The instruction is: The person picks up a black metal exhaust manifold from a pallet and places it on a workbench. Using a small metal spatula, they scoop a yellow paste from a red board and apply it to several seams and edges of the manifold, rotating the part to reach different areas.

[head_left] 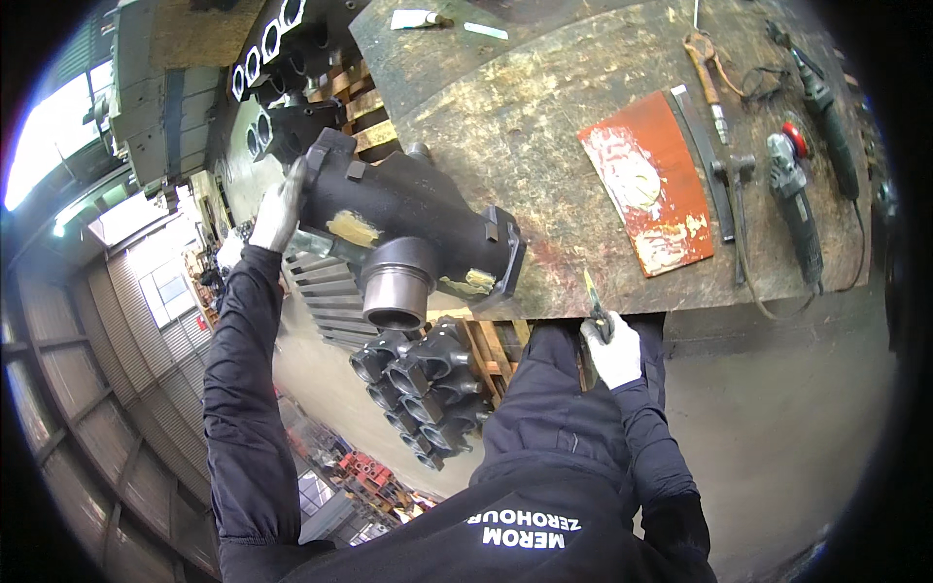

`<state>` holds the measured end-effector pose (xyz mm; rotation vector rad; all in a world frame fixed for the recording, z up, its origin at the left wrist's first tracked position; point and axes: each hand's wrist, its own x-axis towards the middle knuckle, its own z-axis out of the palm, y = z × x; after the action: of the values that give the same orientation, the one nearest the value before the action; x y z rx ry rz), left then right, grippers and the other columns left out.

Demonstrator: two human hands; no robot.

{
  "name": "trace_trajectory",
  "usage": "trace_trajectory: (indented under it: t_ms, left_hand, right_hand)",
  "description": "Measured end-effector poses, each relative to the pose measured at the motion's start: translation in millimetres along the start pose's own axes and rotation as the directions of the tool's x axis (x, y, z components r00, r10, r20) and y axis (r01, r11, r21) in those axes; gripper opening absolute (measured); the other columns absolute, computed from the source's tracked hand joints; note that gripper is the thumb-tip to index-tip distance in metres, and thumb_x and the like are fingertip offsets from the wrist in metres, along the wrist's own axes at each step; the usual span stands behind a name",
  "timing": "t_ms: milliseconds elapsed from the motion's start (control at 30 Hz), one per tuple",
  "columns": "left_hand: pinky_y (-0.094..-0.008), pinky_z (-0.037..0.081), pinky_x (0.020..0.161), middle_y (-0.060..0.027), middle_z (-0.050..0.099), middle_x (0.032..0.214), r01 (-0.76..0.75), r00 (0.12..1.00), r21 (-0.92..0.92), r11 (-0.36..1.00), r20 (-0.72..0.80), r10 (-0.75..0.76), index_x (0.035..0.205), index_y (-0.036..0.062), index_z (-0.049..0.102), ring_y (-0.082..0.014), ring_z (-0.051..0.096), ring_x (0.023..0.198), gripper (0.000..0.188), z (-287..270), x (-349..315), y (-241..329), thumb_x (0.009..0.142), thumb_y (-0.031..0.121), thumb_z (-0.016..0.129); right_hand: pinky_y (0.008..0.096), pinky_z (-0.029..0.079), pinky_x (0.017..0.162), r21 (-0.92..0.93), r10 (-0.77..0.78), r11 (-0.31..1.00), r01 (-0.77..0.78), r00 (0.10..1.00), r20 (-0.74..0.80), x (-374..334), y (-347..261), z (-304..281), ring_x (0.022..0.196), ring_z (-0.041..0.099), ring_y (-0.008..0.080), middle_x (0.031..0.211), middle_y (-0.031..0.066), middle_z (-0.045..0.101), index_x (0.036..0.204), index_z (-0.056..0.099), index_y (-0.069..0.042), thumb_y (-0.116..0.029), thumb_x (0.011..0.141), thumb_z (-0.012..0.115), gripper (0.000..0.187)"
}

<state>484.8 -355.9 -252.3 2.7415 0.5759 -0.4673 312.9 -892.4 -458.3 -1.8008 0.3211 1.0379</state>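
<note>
A large black metal casting (418, 199) lies across the left corner of the worktable, with patches of yellowish filler on its side. Its bare-metal round outlet (397, 294) points toward me. In a white glove, my left hand (276, 212) grips the casting's left end flange; part of its fingers is hidden. My right hand (614, 352), also gloved, is closed around the handle of a putty knife (592, 291) at the table's front edge. Yellowish filler coats the blade, which points away from me and is apart from the casting.
On the worktable (505, 117) lie an orange sheet (671, 185) smeared with filler, a flat metal strip (702, 160), a hammer (734, 180), an angle grinder (797, 209) and another corded power tool (831, 121). More castings (423, 384) stand below, left of my legs.
</note>
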Motion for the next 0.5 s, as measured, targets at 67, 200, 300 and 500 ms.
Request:
trace_trajectory:
  t_ms: [67, 200, 300, 500]
  left_hand:
    - [-0.0308, 0.045, 0.099, -0.0115, 0.069, 0.118, 0.261, 0.958, -0.054, 0.964, 0.138, -0.251, 0.13, -0.0035, 0.065, -0.0195, 0.062, 0.109, 0.066, -2, 13, 10, 0.102, 0.056, 0.058]
    - [-0.0315, 0.05, 0.094, -0.0148, 0.075, 0.11, 0.17, 0.979, 0.037, 0.985, 0.103, -0.173, 0.13, -0.0097, 0.067, -0.0203, 0.067, 0.101, 0.076, 0, 17, 15, 0.096, 0.059, 0.065]
    - [-0.0293, 0.049, 0.09, -0.0124, 0.075, 0.106, 0.245, 0.968, -0.107, 0.963, 0.076, -0.238, 0.121, -0.0077, 0.073, -0.0171, 0.065, 0.095, 0.068, 5, 10, 19, 0.097, 0.056, 0.065]
    - [-0.0276, 0.05, 0.087, -0.008, 0.075, 0.103, 0.176, 0.984, -0.159, 0.972, 0.036, -0.172, 0.122, -0.0055, 0.072, -0.0122, 0.063, 0.091, 0.055, 8, -44, 56, 0.101, 0.045, 0.067]
  right_hand:
    - [0.0407, 0.058, 0.074, -0.013, -0.051, 0.999, 0.05, 0.998, -0.039, -3, 6, 14, 0.083, 0.075, 0.0354, 0.09, 0.0198, 0.074, 0.112, 0.07, -0.003, -0.03, 0.091, 0.077, 0.036]
    - [0.0456, 0.057, 0.079, 0.067, -0.062, 0.996, 0.066, 0.996, -0.061, 8, 11, 65, 0.094, 0.073, 0.041, 0.098, 0.0239, 0.073, 0.114, 0.066, -0.002, -0.035, 0.093, 0.075, 0.04]
    - [0.0476, 0.056, 0.08, 0.194, 0.041, 0.981, -0.03, 0.998, -0.051, 18, 20, 103, 0.096, 0.071, 0.0433, 0.098, 0.025, 0.073, 0.112, 0.063, -0.002, -0.038, 0.095, 0.072, 0.041]
    - [0.0461, 0.056, 0.076, 0.202, 0.062, 0.979, -0.027, 0.983, -0.172, 6, 40, 111, 0.088, 0.074, 0.0405, 0.089, 0.0219, 0.074, 0.114, 0.064, 0.0, -0.036, 0.097, 0.069, 0.04]
